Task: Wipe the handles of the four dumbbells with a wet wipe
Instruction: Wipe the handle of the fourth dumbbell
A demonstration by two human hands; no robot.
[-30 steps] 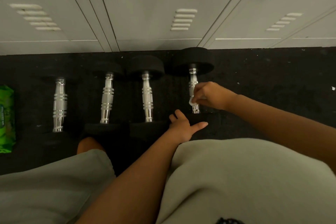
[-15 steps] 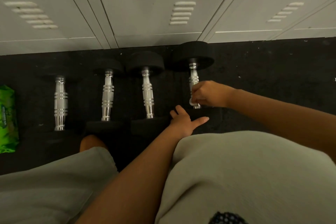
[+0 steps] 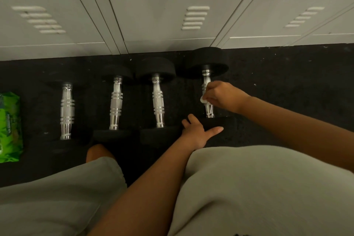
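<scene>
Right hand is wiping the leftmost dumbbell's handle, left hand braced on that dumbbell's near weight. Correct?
Not quite. In the head view the right hand holds the wet wipe on the rightmost dumbbell's handle, not the leftmost. The rest holds: the left hand rests on that dumbbell's near weight.

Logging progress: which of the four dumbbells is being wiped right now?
The rightmost dumbbell: the right hand grips its handle with the wet wipe, and the left hand steadies its near weight. The others lie untouched.

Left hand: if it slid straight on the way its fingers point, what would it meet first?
Probably the chrome handle of the rightmost dumbbell, just past the near weight head that the left hand rests on; depth is unclear.
</scene>
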